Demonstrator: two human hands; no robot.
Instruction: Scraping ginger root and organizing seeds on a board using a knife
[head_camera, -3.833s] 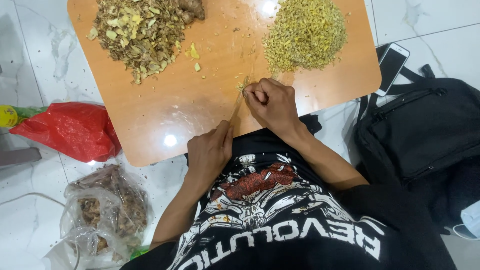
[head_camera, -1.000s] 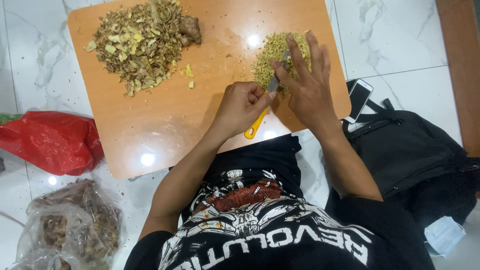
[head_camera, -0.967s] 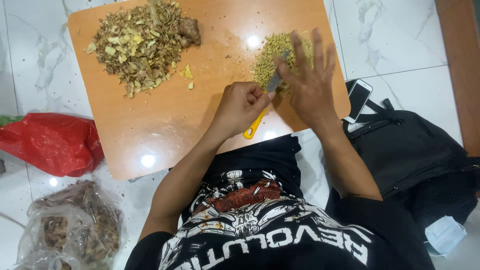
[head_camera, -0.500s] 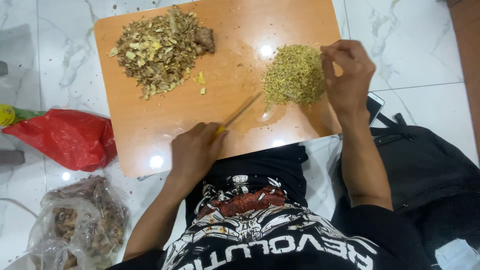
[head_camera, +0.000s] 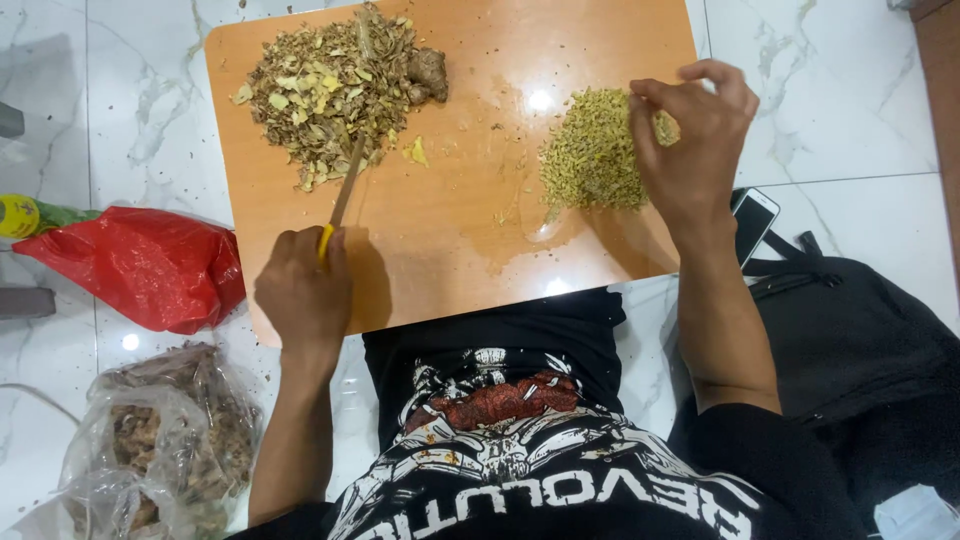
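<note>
Now, from left to right:
Bags: red bag (head_camera: 135, 265) and clear bag (head_camera: 160, 440) on the floor, left of the board (head_camera: 470, 250).
Left hand (head_camera: 305, 295): closed around the knife (head_camera: 345, 195); blade tip in the far-left peel pile (head_camera: 325, 90).
Right hand (head_camera: 695, 140): fingertips pinched together over the chopped pile (head_camera: 590, 155).
Phone (head_camera: 752, 222): right of the board.

Knife (head_camera: 345, 190) handle mostly hidden inside left hand (head_camera: 303, 295); blade tip lost in peel heap (head_camera: 325, 90). Right hand (head_camera: 690, 150) covered the chopped pile's (head_camera: 590, 165) right edge; pinch contents too small to tell. Phone (head_camera: 752, 222) partly behind wrist. Clear bag (head_camera: 160, 450) cut off at bottom edge.
</note>
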